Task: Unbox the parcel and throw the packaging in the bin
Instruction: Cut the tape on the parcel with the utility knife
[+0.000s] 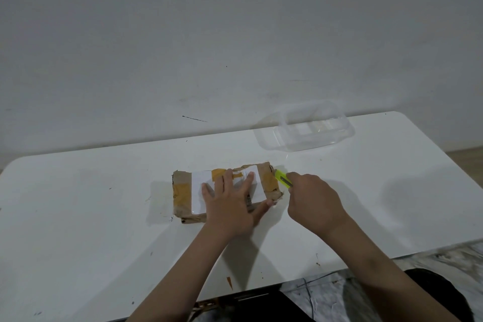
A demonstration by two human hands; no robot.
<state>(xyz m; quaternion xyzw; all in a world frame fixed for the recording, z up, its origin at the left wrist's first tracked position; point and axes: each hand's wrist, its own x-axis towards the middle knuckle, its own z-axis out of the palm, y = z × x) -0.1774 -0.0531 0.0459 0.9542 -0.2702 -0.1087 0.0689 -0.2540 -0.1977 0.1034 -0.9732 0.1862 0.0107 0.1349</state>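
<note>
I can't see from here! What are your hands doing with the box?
Left hand flat on parcel, pinning it. Right hand holds yellow cutter at parcel's right end. Still sealed. Nothing blocking.

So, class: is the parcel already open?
No, the parcel is closed and taped, pinned flat by the left hand while the right hand holds a cutter at its end.

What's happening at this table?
A person is opening a taped brown parcel on a white table. The left hand presses flat on top of it, while the right hand holds a yellow-green utility knife at the parcel's right end. The parcel is still closed. A clear plastic container sits at the table's far edge.
</note>
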